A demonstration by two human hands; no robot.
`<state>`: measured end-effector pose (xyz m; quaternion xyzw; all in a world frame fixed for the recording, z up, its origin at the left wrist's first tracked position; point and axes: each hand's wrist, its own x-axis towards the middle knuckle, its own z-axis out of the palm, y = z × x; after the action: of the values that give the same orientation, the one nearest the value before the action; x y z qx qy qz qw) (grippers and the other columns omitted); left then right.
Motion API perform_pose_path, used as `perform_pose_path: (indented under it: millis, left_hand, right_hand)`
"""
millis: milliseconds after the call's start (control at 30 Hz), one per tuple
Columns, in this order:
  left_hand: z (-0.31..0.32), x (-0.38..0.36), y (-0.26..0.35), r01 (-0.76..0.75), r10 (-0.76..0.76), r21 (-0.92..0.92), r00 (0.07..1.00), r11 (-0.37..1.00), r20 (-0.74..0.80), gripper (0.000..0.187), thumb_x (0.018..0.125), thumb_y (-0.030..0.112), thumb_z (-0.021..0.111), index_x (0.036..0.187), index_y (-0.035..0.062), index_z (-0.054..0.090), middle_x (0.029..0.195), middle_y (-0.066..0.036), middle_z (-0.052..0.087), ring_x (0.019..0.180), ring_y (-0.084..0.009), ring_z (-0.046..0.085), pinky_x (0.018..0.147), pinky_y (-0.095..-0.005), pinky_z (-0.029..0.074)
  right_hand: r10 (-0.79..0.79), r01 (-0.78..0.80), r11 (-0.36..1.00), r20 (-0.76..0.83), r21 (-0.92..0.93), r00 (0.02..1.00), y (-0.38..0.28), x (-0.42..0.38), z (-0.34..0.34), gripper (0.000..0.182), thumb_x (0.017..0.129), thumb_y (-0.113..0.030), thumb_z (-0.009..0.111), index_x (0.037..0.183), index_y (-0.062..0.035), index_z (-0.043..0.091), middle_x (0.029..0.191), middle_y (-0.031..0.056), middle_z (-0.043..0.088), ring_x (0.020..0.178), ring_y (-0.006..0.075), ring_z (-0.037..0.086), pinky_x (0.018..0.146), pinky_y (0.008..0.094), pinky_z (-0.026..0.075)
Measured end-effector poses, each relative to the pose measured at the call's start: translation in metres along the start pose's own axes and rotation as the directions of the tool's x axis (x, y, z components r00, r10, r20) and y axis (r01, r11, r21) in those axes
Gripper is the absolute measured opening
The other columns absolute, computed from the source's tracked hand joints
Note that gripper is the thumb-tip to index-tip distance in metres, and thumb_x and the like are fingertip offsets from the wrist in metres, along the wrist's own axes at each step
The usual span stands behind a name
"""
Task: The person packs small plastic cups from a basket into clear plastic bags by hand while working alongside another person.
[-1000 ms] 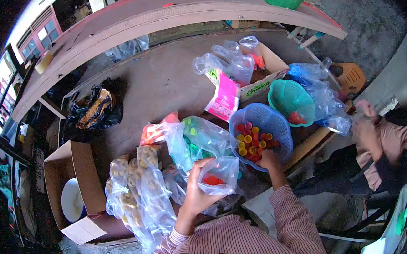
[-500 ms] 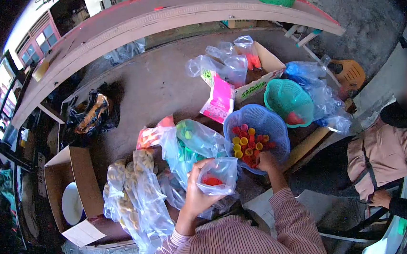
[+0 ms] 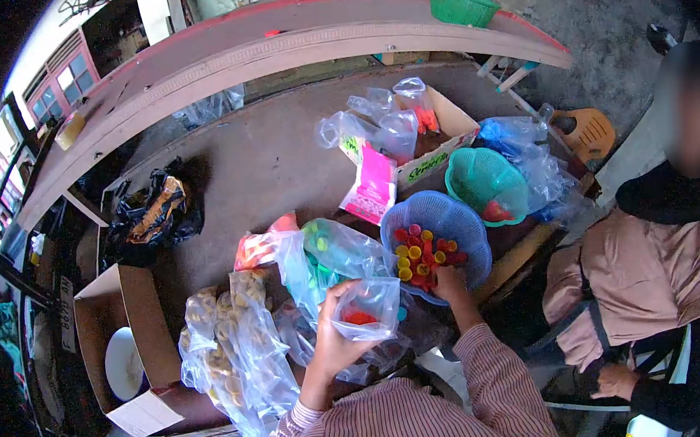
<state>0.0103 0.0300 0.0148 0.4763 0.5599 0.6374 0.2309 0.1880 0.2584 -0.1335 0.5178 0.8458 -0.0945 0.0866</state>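
Note:
My left hand (image 3: 336, 339) is closed around a clear plastic bag (image 3: 381, 302), whose mouth faces up, with red pieces (image 3: 359, 317) inside. My right hand (image 3: 451, 283) reaches into the near side of the blue basket (image 3: 478, 241), among red and yellow caps (image 3: 415, 253). Its fingertips are hidden, so what they hold cannot be made out. Just beyond the blue basket stands a teal basket (image 3: 466, 178) with something red at its bottom.
Bags of tan pieces (image 3: 248, 333) lie left of my left hand. Farther left are an open carton (image 3: 148, 316) and a black bag (image 3: 124, 216). A printed box (image 3: 461, 119) holds bags. A seated person (image 3: 658, 268) is at the right.
The view has shifted slightly, and the seated person at the right appears nearer and farther into view. My left hand still holds the bag; my right hand remains in the blue basket.

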Motion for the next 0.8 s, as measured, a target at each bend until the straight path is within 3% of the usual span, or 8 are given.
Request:
perform_pose_path:
  millis: [100, 267, 333, 567, 667, 733, 767, 800]
  left_hand:
    - [-0.005, -0.007, -0.003, 0.106, -0.105, -0.05, 0.994, 0.993, 0.026, 0.072, 0.049, 0.017, 0.082, 0.108, 0.0018, 0.044, 0.105, -0.011, 0.052, 0.097, -0.0232, 0.052, 0.085, -0.0333, 0.04]
    - [-0.008, -0.007, 0.0, 0.01, -0.01, 0.013, 1.0, 1.0, 0.004, 0.07, 0.049, 0.016, 0.081, 0.106, 0.0018, 0.044, 0.106, -0.012, 0.052, 0.096, -0.0231, 0.052, 0.085, -0.0329, 0.039]
    - [-0.012, -0.009, -0.003, -0.014, 0.012, 0.039, 0.999, 0.999, 0.048, 0.072, 0.051, 0.015, 0.081, 0.109, 0.0015, 0.042, 0.108, -0.011, 0.049, 0.096, -0.0204, 0.051, 0.084, -0.0315, 0.041]
    - [-0.018, -0.012, -0.005, -0.021, 0.015, 0.059, 0.994, 0.998, 0.106, 0.075, 0.052, 0.015, 0.082, 0.112, 0.0007, 0.039, 0.109, -0.01, 0.046, 0.097, -0.0175, 0.049, 0.082, -0.0297, 0.043]
    - [-0.017, -0.011, 0.0, -0.014, 0.013, 0.037, 0.999, 0.999, 0.033, 0.07, 0.05, 0.017, 0.081, 0.108, 0.0022, 0.044, 0.103, -0.011, 0.054, 0.097, -0.024, 0.053, 0.084, -0.0328, 0.039]
    - [-0.016, -0.011, -0.004, 0.004, -0.006, 0.042, 1.0, 0.999, 0.028, 0.07, 0.05, 0.018, 0.081, 0.108, 0.0022, 0.044, 0.103, -0.011, 0.054, 0.097, -0.0239, 0.053, 0.085, -0.0327, 0.039]
    - [-0.016, -0.012, -0.005, 0.025, -0.026, 0.049, 0.999, 0.998, 0.022, 0.07, 0.05, 0.018, 0.081, 0.108, 0.0022, 0.044, 0.103, -0.011, 0.054, 0.097, -0.0237, 0.053, 0.085, -0.0326, 0.039]
    - [-0.015, -0.012, -0.005, 0.034, -0.034, 0.051, 0.999, 0.998, 0.018, 0.07, 0.05, 0.018, 0.081, 0.108, 0.0022, 0.044, 0.103, -0.011, 0.054, 0.097, -0.0237, 0.053, 0.085, -0.0326, 0.039]
  right_hand:
    - [-0.013, 0.014, 1.0, -0.063, 0.023, 0.998, 0.006, -0.007, 0.003, 0.019, 0.059, -0.019, 0.072, 0.074, -0.0113, 0.064, 0.083, 0.0104, 0.061, 0.084, 0.0287, 0.057, 0.074, 0.0394, 0.047]
    - [-0.089, 0.089, 0.996, -0.328, -0.014, 0.94, 0.03, -0.003, 0.031, 0.018, 0.057, -0.017, 0.072, 0.067, -0.0083, 0.061, 0.073, 0.0119, 0.06, 0.072, 0.0291, 0.058, 0.064, 0.0375, 0.048]
    - [-0.1, 0.187, 0.963, -0.389, 0.193, 0.916, 0.033, 0.001, 0.029, 0.018, 0.056, -0.011, 0.072, 0.063, -0.0043, 0.056, 0.07, 0.014, 0.058, 0.069, 0.03, 0.058, 0.061, 0.0383, 0.046]
    - [-0.039, 0.201, 0.945, -0.521, 0.26, 0.853, 0.012, -0.016, 0.002, 0.02, 0.057, -0.006, 0.071, 0.067, -0.0014, 0.054, 0.068, 0.0147, 0.057, 0.064, 0.0294, 0.058, 0.057, 0.037, 0.045]
    - [-0.006, 0.373, 0.838, -0.678, 0.397, 0.735, 0.008, -0.019, -0.014, 0.016, 0.065, -0.007, 0.068, 0.073, -0.001, 0.055, 0.066, 0.011, 0.058, 0.067, 0.0244, 0.06, 0.056, 0.0343, 0.046]
    - [0.21, 0.279, 0.397, -0.383, 0.874, 0.9, -0.003, -0.033, -0.049, 0.015, 0.072, -0.007, 0.064, 0.083, -0.0013, 0.055, 0.073, 0.0077, 0.059, 0.073, 0.0215, 0.06, 0.062, 0.0311, 0.047]
    - [0.206, 0.277, 0.397, -0.379, 0.875, 0.902, -0.014, -0.045, -0.074, 0.015, 0.072, -0.007, 0.064, 0.083, -0.0013, 0.055, 0.073, 0.0077, 0.059, 0.073, 0.0215, 0.06, 0.062, 0.0311, 0.047]
    - [0.194, 0.308, 0.077, -0.317, 0.948, 0.928, -0.032, -0.061, -0.104, 0.015, 0.074, -0.007, 0.063, 0.084, -0.0025, 0.052, 0.079, 0.0063, 0.058, 0.071, 0.0184, 0.059, 0.066, 0.0296, 0.046]
